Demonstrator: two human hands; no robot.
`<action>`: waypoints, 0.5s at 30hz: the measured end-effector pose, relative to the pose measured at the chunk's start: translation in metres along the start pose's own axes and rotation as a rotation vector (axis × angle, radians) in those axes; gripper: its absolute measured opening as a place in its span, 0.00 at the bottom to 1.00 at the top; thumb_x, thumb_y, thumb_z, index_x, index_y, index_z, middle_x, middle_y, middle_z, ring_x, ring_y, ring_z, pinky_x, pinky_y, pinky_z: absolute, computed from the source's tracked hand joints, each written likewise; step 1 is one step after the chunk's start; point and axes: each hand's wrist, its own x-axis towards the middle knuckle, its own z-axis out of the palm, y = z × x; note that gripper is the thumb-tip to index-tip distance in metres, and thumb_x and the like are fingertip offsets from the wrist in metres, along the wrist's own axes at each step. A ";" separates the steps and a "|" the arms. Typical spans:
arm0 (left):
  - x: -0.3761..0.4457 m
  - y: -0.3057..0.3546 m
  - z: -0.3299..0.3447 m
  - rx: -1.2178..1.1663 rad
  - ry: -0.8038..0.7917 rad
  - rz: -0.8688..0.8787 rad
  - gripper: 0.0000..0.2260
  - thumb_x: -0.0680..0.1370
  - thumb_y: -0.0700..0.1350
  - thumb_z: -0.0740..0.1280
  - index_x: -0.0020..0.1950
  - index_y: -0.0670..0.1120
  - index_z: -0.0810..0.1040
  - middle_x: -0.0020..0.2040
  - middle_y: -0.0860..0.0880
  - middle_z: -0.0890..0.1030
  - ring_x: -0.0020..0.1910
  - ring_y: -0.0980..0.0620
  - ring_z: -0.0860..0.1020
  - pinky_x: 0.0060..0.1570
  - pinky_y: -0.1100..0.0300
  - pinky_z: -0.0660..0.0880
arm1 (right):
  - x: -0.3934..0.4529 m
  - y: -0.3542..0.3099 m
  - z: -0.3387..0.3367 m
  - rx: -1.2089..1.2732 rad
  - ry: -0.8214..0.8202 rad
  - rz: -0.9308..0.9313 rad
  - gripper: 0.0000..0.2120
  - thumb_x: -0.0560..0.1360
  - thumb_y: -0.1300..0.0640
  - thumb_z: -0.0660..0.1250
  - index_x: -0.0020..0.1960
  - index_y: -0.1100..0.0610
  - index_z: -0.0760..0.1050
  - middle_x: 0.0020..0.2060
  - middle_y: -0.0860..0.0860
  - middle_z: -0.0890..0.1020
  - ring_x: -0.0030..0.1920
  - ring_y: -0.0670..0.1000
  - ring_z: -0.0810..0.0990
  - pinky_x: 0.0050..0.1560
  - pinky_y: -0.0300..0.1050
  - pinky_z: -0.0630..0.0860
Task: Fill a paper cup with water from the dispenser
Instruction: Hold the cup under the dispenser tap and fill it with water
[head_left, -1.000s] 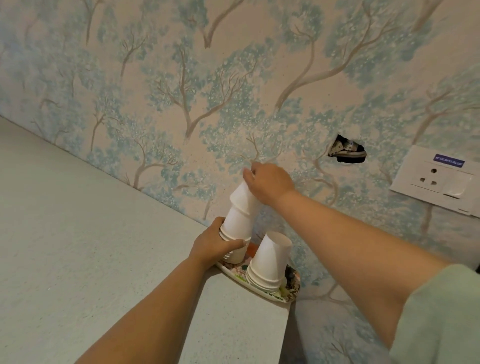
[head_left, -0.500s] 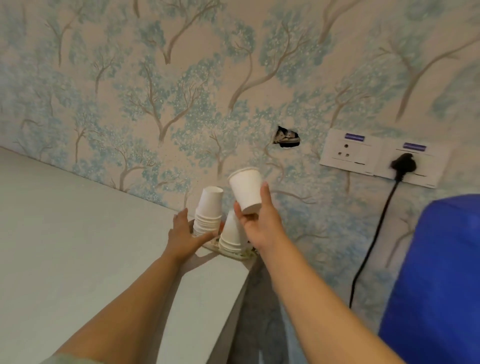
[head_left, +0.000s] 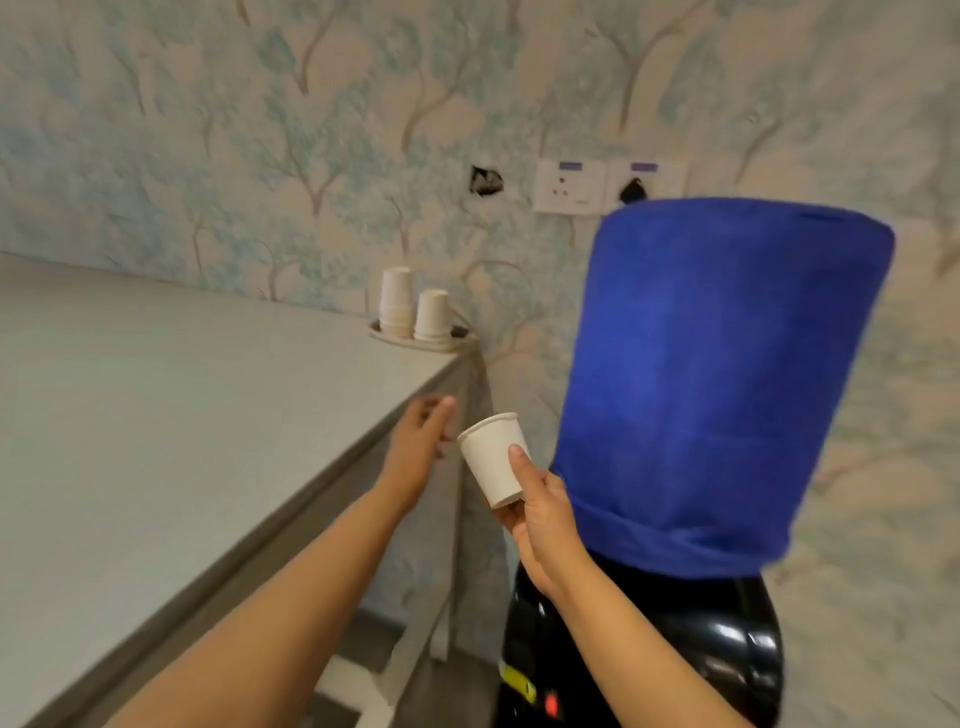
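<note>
A plain white paper cup (head_left: 493, 457) is held mouth-up, its axis tilted with the rim leaning left, gripped by the right hand (head_left: 545, 514) just left of the dispenser (head_left: 649, 644) and its blue-covered bottle (head_left: 717, 384). Its inside cannot be seen. The left hand (head_left: 421, 436) hangs loosely open, empty, by the counter (head_left: 156, 415) edge. Two stacks of upturned cups (head_left: 413, 312) are set on a plate (head_left: 384, 335) at the counter's far corner

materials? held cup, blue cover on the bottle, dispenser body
Cup, held in the right hand: matte white paper, by its rolled rim and thin wall. Blue cover: looks like soft cloth, matte, with folds bunched at its lower edge. Dispenser body: glossy black, probably moulded plastic, given the bright reflections; blur leaves it open.
</note>
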 end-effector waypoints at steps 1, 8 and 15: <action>-0.024 -0.001 0.015 -0.008 -0.122 -0.097 0.11 0.78 0.53 0.61 0.53 0.47 0.75 0.51 0.45 0.77 0.43 0.51 0.77 0.41 0.56 0.76 | -0.018 0.005 -0.016 -0.050 0.035 0.008 0.25 0.72 0.51 0.68 0.60 0.62 0.63 0.53 0.60 0.76 0.50 0.55 0.78 0.50 0.51 0.76; -0.153 -0.054 0.078 0.134 -0.545 -0.400 0.12 0.74 0.52 0.67 0.47 0.43 0.77 0.41 0.47 0.78 0.39 0.52 0.76 0.38 0.61 0.72 | -0.126 0.063 -0.134 -0.426 0.093 0.146 0.24 0.70 0.54 0.71 0.58 0.58 0.62 0.53 0.55 0.78 0.49 0.51 0.79 0.55 0.52 0.78; -0.246 -0.136 0.120 0.372 -0.791 -0.524 0.31 0.72 0.55 0.69 0.70 0.46 0.63 0.66 0.43 0.69 0.63 0.48 0.72 0.57 0.60 0.69 | -0.171 0.135 -0.201 -0.697 0.257 0.335 0.23 0.64 0.51 0.74 0.56 0.54 0.72 0.46 0.50 0.81 0.44 0.45 0.81 0.37 0.39 0.77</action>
